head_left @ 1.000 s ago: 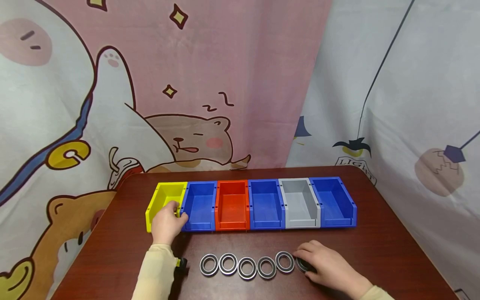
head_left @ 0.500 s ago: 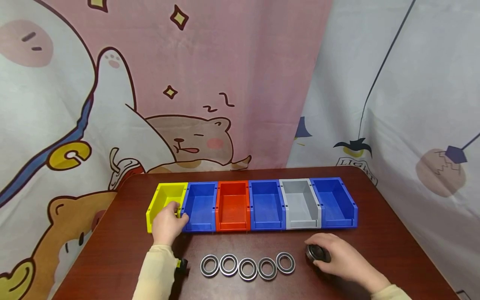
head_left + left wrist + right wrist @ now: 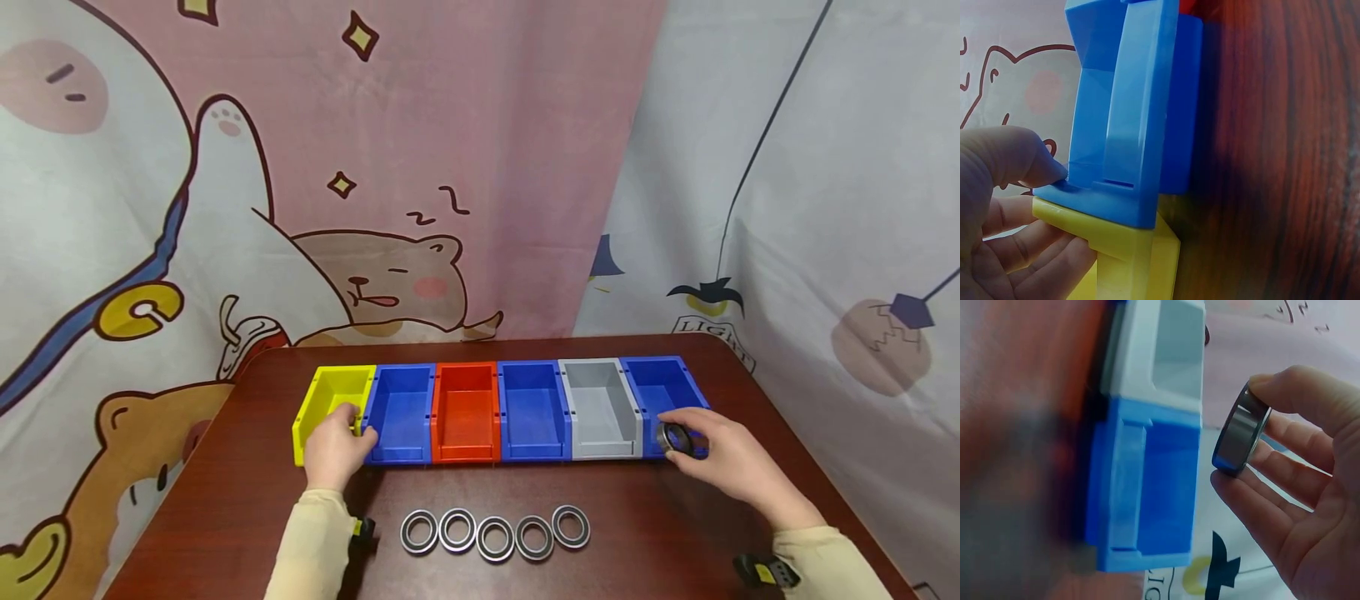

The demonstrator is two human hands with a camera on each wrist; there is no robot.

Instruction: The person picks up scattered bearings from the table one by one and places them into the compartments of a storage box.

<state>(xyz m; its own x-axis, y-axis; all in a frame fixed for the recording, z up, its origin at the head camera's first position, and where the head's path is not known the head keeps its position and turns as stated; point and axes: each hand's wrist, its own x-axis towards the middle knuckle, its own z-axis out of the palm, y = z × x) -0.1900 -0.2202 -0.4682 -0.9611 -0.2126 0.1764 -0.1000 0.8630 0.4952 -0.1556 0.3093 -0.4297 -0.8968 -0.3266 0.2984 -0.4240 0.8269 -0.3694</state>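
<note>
A bearing pinched in the right hand [image 3: 731, 462], raised by the rightmost blue bin; the left hand pinches two bin walls.

On the backdrop [image 3: 750, 167] the word "LIGHT" reads in the head view, but the right wrist view cuts it to "LIG"; any marking on the ball bearing [image 3: 1241, 434] is too small to read. Thumb and fingertips grip its rim, apart from the rightmost blue bin [image 3: 1124, 487], whose front corner the hand partly hides in the head view; whether it is directly over the opening is hard to tell. The left hand [image 3: 335, 447] grips the adjoining walls of the yellow bin [image 3: 300, 442] and its blue neighbour [image 3: 397, 454], covering part of both. Five more bearings [image 3: 495, 557] lie on the table [image 3: 600, 575].
</note>
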